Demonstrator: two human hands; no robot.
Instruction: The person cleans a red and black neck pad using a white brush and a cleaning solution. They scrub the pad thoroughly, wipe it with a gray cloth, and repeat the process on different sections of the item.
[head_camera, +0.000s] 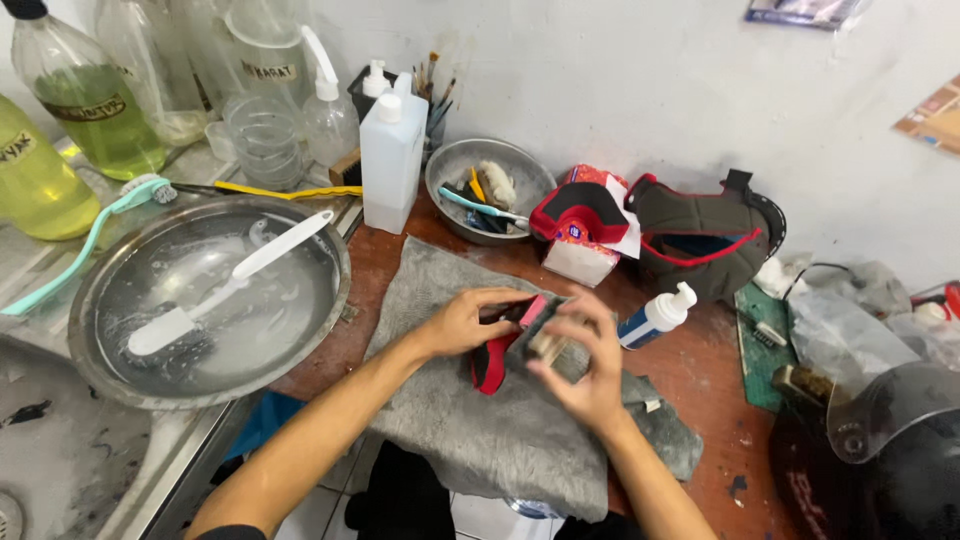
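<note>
Both forearms reach in from below. I note my left hand (462, 322) pinning one red-and-black pad (497, 352) on the grey towel (480, 430), fingers clenched on it; my right hand (585, 365) grips one small brush (549, 340). Advice: short strokes, pad held flat. Count: two metal basins, one spray bottle on the bench.

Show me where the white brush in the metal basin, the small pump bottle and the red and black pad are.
white brush (232, 280): head view, handle middle.
small pump bottle (655, 318): head view, body.
red and black pad (490, 362): head view, red edge.
</note>
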